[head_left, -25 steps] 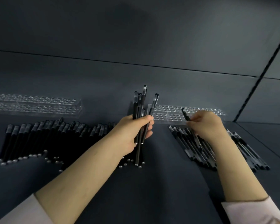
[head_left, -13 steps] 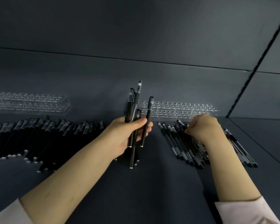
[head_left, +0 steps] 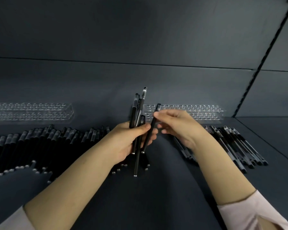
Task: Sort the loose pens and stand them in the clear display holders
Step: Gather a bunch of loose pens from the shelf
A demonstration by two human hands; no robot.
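Nearest, two pale sleeves (head_left: 249, 213) frame bare forearms that reach out over the dark tabletop (head_left: 156, 205). The left hand (head_left: 131, 138) has its grip closed round a bundle of pens (head_left: 134, 112), upright, with caps above the grip and barrels hanging below it, probably so they can go cap-up into the holes one after another. At the right edge of that grip the right hand (head_left: 178, 125) pinches the cap end of the outermost pen (head_left: 147, 138), which leans away from the rest; this looks like squaring it up or drawing it free. Left of the grip, the left row of pens (head_left: 32, 143) lies side by side on the tabletop. To the right, the right group of pens (head_left: 236, 143) lies slanted, apparently already sorted apart. Beyond the grip stand the clear left holder (head_left: 32, 112) and right holder (head_left: 198, 112), with no pens standing in them. Half a second earlier the right hand lay low on the right group; now it is up at the bundle, while the left hand's hold and the leaning pen look unchanged.
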